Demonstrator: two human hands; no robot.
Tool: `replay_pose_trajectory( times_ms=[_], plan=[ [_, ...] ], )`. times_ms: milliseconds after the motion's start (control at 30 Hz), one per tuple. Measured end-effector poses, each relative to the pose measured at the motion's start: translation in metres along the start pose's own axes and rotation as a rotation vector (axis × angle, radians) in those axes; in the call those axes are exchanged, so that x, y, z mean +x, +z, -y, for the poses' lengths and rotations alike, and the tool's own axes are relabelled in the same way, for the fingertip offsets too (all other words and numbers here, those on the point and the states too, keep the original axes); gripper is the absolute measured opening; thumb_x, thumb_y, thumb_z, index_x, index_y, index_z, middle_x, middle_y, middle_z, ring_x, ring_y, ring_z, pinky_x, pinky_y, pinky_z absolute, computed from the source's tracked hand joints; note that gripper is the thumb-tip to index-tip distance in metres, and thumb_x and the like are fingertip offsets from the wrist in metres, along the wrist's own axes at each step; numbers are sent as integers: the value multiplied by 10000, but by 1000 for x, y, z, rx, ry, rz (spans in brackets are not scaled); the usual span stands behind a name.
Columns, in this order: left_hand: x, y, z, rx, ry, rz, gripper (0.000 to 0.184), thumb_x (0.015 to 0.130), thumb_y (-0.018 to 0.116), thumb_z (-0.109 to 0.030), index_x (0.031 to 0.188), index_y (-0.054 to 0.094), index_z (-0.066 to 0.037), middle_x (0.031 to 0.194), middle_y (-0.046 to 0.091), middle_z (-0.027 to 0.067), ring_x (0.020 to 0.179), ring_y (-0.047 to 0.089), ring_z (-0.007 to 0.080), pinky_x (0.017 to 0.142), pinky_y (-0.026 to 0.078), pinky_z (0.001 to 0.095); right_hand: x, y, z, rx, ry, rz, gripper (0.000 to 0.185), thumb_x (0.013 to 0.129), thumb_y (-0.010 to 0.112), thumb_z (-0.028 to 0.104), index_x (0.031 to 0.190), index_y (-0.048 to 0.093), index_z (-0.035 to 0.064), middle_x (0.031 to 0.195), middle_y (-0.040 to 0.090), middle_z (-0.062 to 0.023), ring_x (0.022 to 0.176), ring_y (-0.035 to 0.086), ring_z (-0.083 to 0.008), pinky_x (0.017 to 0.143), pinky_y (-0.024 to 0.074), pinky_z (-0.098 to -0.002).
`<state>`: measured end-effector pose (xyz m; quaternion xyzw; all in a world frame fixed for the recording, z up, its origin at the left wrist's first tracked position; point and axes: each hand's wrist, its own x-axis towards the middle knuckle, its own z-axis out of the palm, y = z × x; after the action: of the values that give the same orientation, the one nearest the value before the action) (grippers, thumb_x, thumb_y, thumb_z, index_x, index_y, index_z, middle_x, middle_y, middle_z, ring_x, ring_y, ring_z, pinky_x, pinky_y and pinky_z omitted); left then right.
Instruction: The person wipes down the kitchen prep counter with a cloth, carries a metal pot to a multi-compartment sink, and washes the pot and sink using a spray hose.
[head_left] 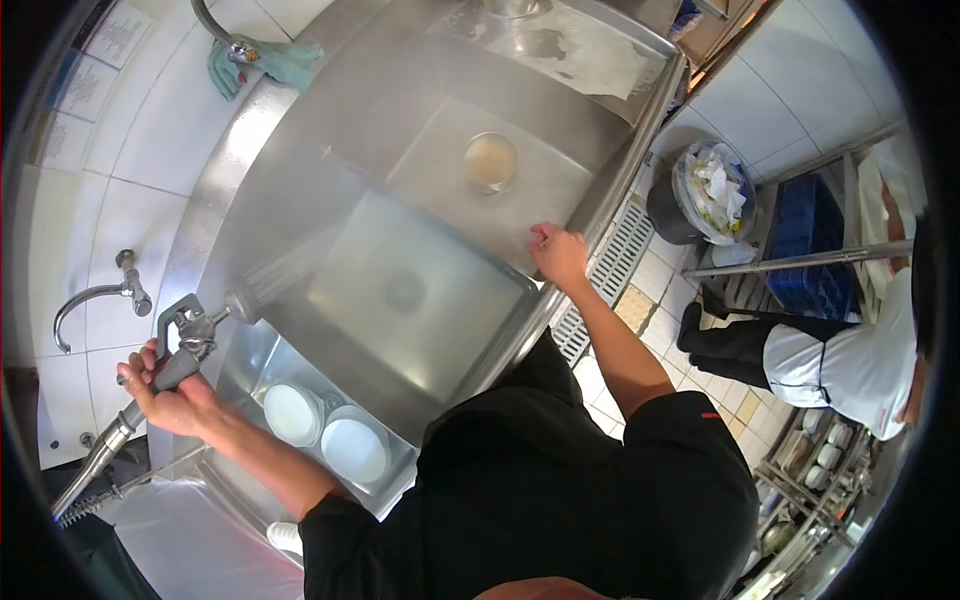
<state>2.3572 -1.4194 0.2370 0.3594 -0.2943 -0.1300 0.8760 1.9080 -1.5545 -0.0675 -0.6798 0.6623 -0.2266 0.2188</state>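
Observation:
My left hand (pixel 168 395) is wrapped round the handle of a grey spray gun (pixel 185 355), whose metal hose runs down to the lower left. A fan of water leaves its nozzle over the near sink basin (pixel 480 345), which holds cloudy water above a dark round spot. At the basin's right side, my right hand (pixel 558 252) hovers by the steel rim with its fingers curled in; no object shows in them. The far basin (pixel 560 150) contains a round, beige-looking dish or bowl (pixel 490 162).
Stacks of white round dishes (pixel 355 445) fill a steel tub at lower left. A wall tap (pixel 125 285) and a green cloth (pixel 235 68) are along the wall. To the right are a lined bin (pixel 715 190), blue crates (pixel 815 235) and another person in white (pixel 840 360).

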Motion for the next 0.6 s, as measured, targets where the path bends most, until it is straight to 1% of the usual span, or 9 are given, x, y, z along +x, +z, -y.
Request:
replay_pose_trajectory(
  times_ms=[100,200,233,300,367,433,467,533,600],
  plan=[
    [19,-2,1,-20,9,-162,265,903,592,-145,1065,530,55,836,562,142,887,579,304,920,456,447,67,22,-14,647,418,218,254,793,686,238,919,636,23,762,646,-64,706,608,-178,667,481,-324],
    [51,-28,-2,6,21,-150,238,904,585,-131,1046,541,55,875,586,164,871,582,294,922,463,451,127,54,-35,715,597,154,261,817,675,236,909,616,0,752,615,-75,672,571,-156,556,460,-297],
    [71,-58,-9,-57,-25,-34,219,901,582,-119,1023,555,61,897,597,174,892,590,290,934,464,462,146,75,-50,762,704,200,241,834,653,216,958,613,14,783,617,-74,673,577,-150,544,461,-288],
    [78,-73,-21,-21,5,-82,225,902,574,-115,1021,564,77,936,606,180,927,595,285,967,454,478,178,137,-100,852,916,293,233,866,608,175,1057,608,42,847,620,-71,676,590,-139,519,463,-271],
    [84,-85,-37,-13,-37,-76,244,905,570,-117,1039,563,87,972,610,196,943,597,293,987,447,486,196,210,-148,890,934,416,239,904,548,191,1092,608,56,941,629,-77,760,611,-173,594,493,-310],
    [81,-84,-46,114,-36,-197,263,915,562,-123,1053,554,100,992,603,215,967,593,320,988,446,495,210,257,-169,488,689,556,278,931,498,219,1144,599,71,1029,632,-83,868,615,-206,695,504,-361],
    [77,-80,-49,169,-43,-228,276,922,556,-133,1055,547,108,995,598,227,991,583,342,985,446,496,209,274,-174,73,419,608,308,940,477,240,1178,589,79,1071,630,-86,935,607,-222,757,498,-392],
    [66,-73,-50,240,-86,-233,279,923,556,-134,1057,539,110,983,592,230,1010,573,348,988,442,493,207,319,-192,-159,224,525,363,944,460,283,1227,571,86,1133,623,-100,1043,582,-246,857,469,-440],
    [56,-55,-44,289,-72,-261,272,932,542,-139,1056,536,103,962,590,219,1017,569,336,994,434,485,204,358,-205,182,407,293,415,933,467,328,1256,556,83,1174,611,-124,1127,545,-263,933,420,-475]
  ],
)
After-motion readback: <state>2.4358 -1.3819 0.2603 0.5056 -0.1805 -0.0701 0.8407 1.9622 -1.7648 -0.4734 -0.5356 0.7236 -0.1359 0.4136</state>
